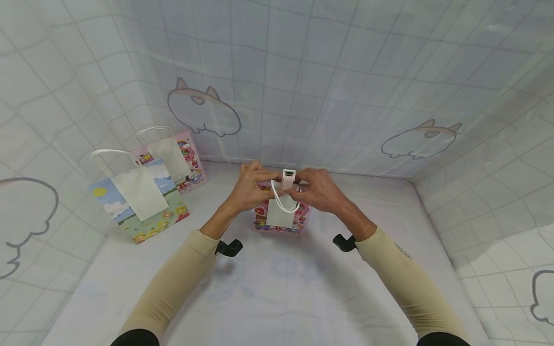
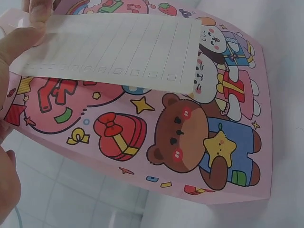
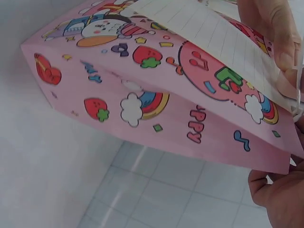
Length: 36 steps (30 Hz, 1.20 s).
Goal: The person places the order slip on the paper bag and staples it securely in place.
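A pink cartoon-printed paper gift bag (image 1: 260, 223) stands upright between my hands near the back of the table. A lined note sheet (image 2: 118, 47) lies over its front, its lower end lifted off the bag. My left hand (image 1: 251, 187) pinches the bag's top edge from the left. From the right, my right hand (image 1: 320, 190) grips the same top edge, thumb in front and fingers behind. A small pale pink block with a dark slot (image 1: 288, 179) sits at the top between both hands; its kind is unclear. The white cord handle (image 1: 278, 201) hangs forward over the note.
To the left stand a landscape-printed paper bag (image 1: 125, 223) and, behind it, another pink cartoon bag (image 1: 196, 168), each with a pale note on its front. A tile-patterned sheet (image 1: 303, 96) rises directly behind the white-covered table (image 1: 268, 288).
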Each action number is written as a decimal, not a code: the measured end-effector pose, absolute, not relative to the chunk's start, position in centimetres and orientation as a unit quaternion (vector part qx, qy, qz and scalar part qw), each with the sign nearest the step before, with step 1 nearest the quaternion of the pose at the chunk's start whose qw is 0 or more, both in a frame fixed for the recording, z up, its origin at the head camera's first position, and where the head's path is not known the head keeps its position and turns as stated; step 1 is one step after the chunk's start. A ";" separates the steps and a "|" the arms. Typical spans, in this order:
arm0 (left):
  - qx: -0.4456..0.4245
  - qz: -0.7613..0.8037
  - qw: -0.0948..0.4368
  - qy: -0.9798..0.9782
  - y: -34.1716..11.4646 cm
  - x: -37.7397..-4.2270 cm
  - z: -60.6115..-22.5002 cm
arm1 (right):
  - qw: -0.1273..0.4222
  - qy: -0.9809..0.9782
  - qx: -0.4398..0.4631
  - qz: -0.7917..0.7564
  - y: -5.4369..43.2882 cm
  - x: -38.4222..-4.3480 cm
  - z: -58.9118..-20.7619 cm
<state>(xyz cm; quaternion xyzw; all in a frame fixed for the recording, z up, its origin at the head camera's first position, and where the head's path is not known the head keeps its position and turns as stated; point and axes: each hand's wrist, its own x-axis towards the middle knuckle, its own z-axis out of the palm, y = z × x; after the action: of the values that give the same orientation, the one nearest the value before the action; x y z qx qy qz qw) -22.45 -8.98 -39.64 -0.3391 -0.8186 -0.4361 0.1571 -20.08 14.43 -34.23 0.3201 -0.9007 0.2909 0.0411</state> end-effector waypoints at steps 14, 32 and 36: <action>-0.346 -0.445 0.174 -0.808 -9.1 -22.5 -39.6 | 0.042 -0.897 0.326 0.295 14.5 -20.2 -34.1; -0.337 -0.446 0.153 -0.815 -9.0 -22.4 -39.7 | 0.025 -0.904 0.311 0.292 14.5 -20.1 -34.1; -0.314 -0.443 0.114 -0.832 -9.2 -22.2 -39.5 | 0.015 -0.911 0.293 0.290 14.6 -20.1 -34.1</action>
<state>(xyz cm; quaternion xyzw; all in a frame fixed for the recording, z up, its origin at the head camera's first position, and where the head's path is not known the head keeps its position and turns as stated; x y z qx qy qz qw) -22.18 -9.24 -39.54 -0.3138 -0.8320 -0.4429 0.1144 -20.14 14.56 -34.10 0.2935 -0.9107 0.2903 0.0153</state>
